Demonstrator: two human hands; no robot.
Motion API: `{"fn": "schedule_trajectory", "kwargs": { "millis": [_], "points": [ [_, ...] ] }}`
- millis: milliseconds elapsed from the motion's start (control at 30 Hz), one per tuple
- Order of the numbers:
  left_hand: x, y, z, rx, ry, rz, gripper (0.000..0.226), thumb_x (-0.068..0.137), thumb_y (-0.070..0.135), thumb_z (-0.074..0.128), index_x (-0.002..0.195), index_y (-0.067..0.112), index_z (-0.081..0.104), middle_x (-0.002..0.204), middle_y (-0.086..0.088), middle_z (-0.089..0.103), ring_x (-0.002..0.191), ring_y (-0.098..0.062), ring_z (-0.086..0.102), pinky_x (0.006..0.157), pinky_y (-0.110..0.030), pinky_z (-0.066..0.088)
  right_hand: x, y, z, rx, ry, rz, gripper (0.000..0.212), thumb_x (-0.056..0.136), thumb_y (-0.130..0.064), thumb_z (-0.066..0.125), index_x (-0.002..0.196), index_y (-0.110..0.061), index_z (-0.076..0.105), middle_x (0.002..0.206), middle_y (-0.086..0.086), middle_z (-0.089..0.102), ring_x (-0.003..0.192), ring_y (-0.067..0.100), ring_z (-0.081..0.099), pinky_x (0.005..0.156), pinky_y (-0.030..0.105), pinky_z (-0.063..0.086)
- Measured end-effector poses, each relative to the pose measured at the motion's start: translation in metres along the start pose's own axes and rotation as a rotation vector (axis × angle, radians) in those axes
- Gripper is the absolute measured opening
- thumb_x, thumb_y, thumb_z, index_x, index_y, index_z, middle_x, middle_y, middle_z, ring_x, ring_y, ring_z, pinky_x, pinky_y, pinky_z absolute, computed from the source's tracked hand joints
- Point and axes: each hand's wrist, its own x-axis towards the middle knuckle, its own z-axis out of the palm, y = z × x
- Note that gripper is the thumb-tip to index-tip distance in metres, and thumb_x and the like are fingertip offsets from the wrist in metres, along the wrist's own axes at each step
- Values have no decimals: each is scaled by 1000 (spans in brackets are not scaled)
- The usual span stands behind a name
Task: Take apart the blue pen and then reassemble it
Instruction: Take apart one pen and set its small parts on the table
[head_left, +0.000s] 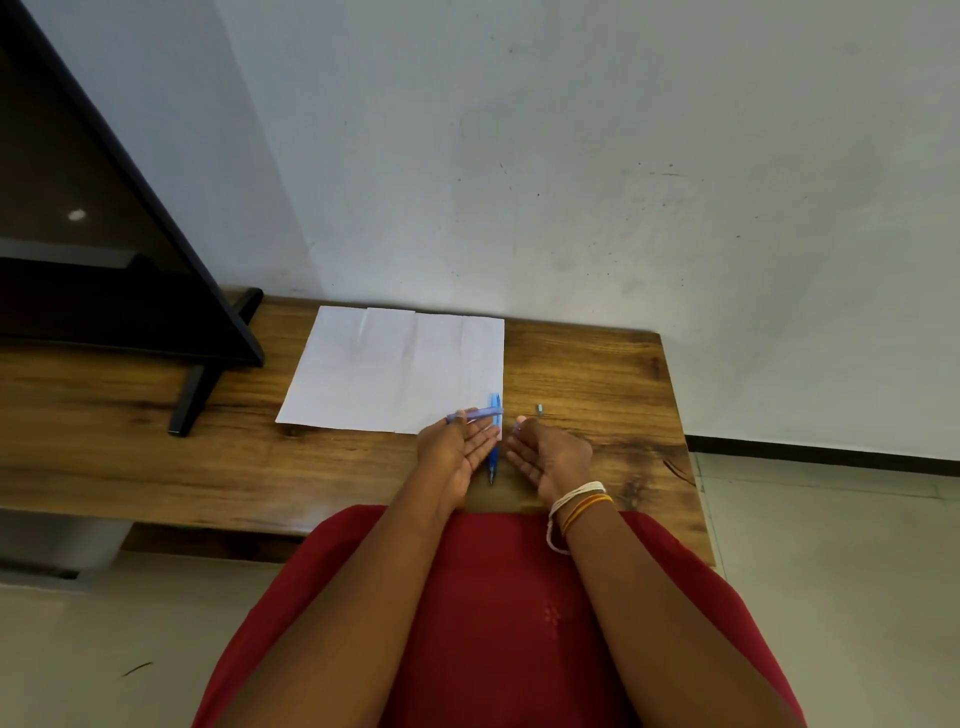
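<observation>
A wooden table (156, 415) against the wall carries a white sheet of paper (395, 369). The left hand (457, 449) pinches a pale blue pen barrel (475, 414) crosswise at its fingertips, above a blue pen (493, 441) lying lengthwise at the paper's corner. The right hand (550, 457) pinches something tiny and blue I cannot identify, near a small grey piece (540, 409) on the wood.

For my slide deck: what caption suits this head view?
Left hand holds a blue pen barrel over a second pen on the wooden table.
</observation>
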Motion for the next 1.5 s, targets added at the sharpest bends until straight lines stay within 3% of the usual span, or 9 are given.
{"fn": "schedule_trajectory", "kwargs": {
  "millis": [167, 300, 433, 567, 700, 967, 1133, 1300, 1500],
  "points": [
    [9, 11, -10, -71, 124, -20, 19, 94, 8, 53, 106, -6, 58, 84, -15, 61, 78, -24, 62, 74, -37, 53, 18, -4, -10, -430, 104, -173, 14, 81, -13, 76, 86, -2, 70, 82, 14, 74, 67, 20, 70, 66, 36, 62],
    [6, 12, -12, -119, 109, -31, 11, 88, 2, 61, 96, -4, 59, 83, -15, 62, 78, -23, 63, 71, -35, 53, 21, 1, -8, -636, 196, -312, 14, 80, -17, 77, 68, -13, 70, 67, 8, 72, 55, 17, 68, 58, 34, 62],
    [7, 12, -15, -98, 113, -17, 17, 84, 0, 65, 100, -4, 61, 88, -16, 65, 84, -24, 65, 71, -33, 55, 21, 5, -9, -633, 239, -349, 10, 79, -17, 77, 70, -16, 73, 63, 4, 71, 55, 16, 69, 57, 33, 62],
    [8, 13, -18, -95, 102, -33, 14, 84, -1, 65, 97, -4, 61, 88, -16, 65, 89, -26, 65, 74, -33, 54, 18, 7, -4, -690, 247, -450, 10, 79, -26, 75, 81, -16, 77, 76, 5, 75, 74, 23, 73, 73, 39, 61],
    [9, 14, -22, -119, 74, -38, 4, 88, 2, 60, 89, -2, 60, 84, -17, 63, 84, -24, 64, 81, -35, 53, 10, 14, 17, -650, 49, -567, 15, 85, -18, 71, 94, -8, 77, 86, 6, 76, 76, 22, 73, 74, 38, 61],
    [6, 18, -28, -73, 38, -40, 17, 89, 4, 59, 104, -5, 60, 89, -17, 66, 82, -23, 67, 76, -33, 54, 10, 18, 33, -292, -119, -349, 16, 89, -6, 67, 101, 3, 71, 85, 12, 71, 66, 20, 69, 60, 29, 60],
    [4, 21, -31, 295, 72, 71, 17, 84, 5, 66, 99, -3, 66, 90, -17, 69, 74, -23, 68, 60, -26, 59, 13, 18, 40, -217, -117, -298, 15, 86, 0, 68, 98, 6, 71, 78, 12, 70, 62, 18, 67, 54, 21, 57],
    [6, 20, -39, 1020, 196, 611, 23, 79, 20, 73, 99, 8, 75, 95, -8, 75, 85, -20, 69, 75, -26, 51, 18, 20, 45, -246, -78, -293, 11, 85, 0, 69, 95, 3, 73, 77, 12, 71, 62, 17, 68, 55, 21, 58],
    [7, 15, -39, 1164, 277, 772, 19, 84, 21, 66, 97, 10, 75, 97, -9, 74, 90, -21, 63, 68, -23, 39, 21, 22, 47, -488, 33, -438, 8, 85, -12, 70, 88, -8, 76, 78, 8, 74, 61, 22, 69, 72, 40, 61]
  ]
}}
